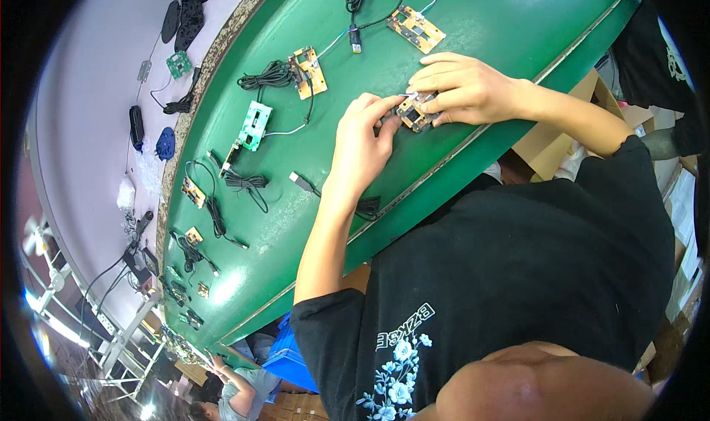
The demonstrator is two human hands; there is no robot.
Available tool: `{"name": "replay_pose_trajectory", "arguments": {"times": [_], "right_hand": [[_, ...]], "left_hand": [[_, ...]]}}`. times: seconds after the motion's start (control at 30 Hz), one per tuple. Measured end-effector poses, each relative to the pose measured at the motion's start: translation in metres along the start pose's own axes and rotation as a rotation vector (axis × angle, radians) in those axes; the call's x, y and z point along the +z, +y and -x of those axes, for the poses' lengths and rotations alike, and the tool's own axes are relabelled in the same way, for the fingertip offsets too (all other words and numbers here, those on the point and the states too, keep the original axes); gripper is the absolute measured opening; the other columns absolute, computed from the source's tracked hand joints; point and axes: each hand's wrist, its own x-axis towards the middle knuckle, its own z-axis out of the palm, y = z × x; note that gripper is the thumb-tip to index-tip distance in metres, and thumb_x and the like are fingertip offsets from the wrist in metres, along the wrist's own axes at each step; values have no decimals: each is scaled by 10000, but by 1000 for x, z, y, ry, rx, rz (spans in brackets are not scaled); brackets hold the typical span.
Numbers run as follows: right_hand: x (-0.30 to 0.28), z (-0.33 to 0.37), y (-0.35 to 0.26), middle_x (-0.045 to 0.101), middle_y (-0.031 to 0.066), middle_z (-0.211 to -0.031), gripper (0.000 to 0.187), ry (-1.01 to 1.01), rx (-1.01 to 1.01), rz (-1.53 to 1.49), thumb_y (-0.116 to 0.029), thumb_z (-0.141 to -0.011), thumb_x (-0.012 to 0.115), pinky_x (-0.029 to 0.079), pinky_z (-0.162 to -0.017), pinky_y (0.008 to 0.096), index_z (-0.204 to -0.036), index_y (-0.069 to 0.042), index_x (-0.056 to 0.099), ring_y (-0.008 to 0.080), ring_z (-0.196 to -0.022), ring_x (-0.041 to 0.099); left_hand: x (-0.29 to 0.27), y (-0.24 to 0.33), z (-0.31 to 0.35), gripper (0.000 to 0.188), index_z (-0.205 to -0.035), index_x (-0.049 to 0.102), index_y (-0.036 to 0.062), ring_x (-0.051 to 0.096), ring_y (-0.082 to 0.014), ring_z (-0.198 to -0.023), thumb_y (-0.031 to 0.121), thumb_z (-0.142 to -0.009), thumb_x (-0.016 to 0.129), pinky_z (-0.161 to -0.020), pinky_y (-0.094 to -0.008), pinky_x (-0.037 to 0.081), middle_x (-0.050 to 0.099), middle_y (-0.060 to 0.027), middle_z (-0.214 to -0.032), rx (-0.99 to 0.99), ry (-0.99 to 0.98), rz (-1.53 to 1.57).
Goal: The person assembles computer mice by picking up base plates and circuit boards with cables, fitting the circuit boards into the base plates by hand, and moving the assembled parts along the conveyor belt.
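Near the front edge of the green work surface (458, 44), a small tan circuit board (416, 116) with dark parts on it is held between my two hands. My left hand (362, 136) pinches its left edge, thumb and forefinger together. From the right, my right hand (473, 90) presses its bent fingers on the board's upper and right side. A thin wire seems to meet the board there, but fingers cover the joint. Below my left wrist lies a black cable with a pale USB plug (302, 182), partly hidden by my forearm.
Beyond my hands lie two tan boards with cables, one board (307, 73) left and one board (416, 29) farther. A green board (254, 125) and several cabled boards run down the left. Behind a worn rim (203, 70) is a lilac surface (103, 88). Another person (248, 391) sits lower left.
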Motion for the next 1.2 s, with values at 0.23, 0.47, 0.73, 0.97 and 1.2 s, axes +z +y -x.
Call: {"name": "replay_pose_trajectory", "arguments": {"times": [0.23,0.47,0.73,0.97,1.2], "right_hand": [[-2,-3,-10,668,118,-1209,230,-114,90,111,-164,-831,748,435,-1089,500,-1033,-64,700,288,-1190,619],[3,5,-20,645,109,-1316,234,-164,220,255,-146,-892,688,366,-1145,549,-1114,-75,686,290,-1334,538],[-30,12,-8,514,129,-1484,379,-212,329,159,-166,-933,649,287,-1195,524,-1299,-76,616,303,-1399,454],[-16,3,-30,601,121,-1323,373,-201,389,425,-152,-870,699,420,-1060,472,-1232,-76,654,293,-1227,570],[-7,11,-39,632,114,-1230,343,-100,386,467,-126,-830,714,507,-888,393,-1163,-60,666,282,-1135,605]], "left_hand": [[-6,1,-6,325,-1134,724,37,599,-219,-736,20,-810,745,-703,-326,511,628,-99,-880,-69,-51,46],[-7,19,-3,438,-1201,677,-14,595,-199,-791,88,-794,806,-726,-317,501,618,-85,-925,69,-85,22],[13,40,1,404,-1118,682,-43,600,-323,-950,139,-786,821,-836,-406,505,600,-150,-1020,51,62,-351],[23,37,7,421,-1153,676,-61,588,-313,-954,123,-797,805,-843,-403,499,592,-148,-1041,19,146,-347],[20,38,6,419,-1167,675,-61,585,-309,-977,119,-809,797,-857,-404,488,592,-145,-1071,7,114,-307]]}}
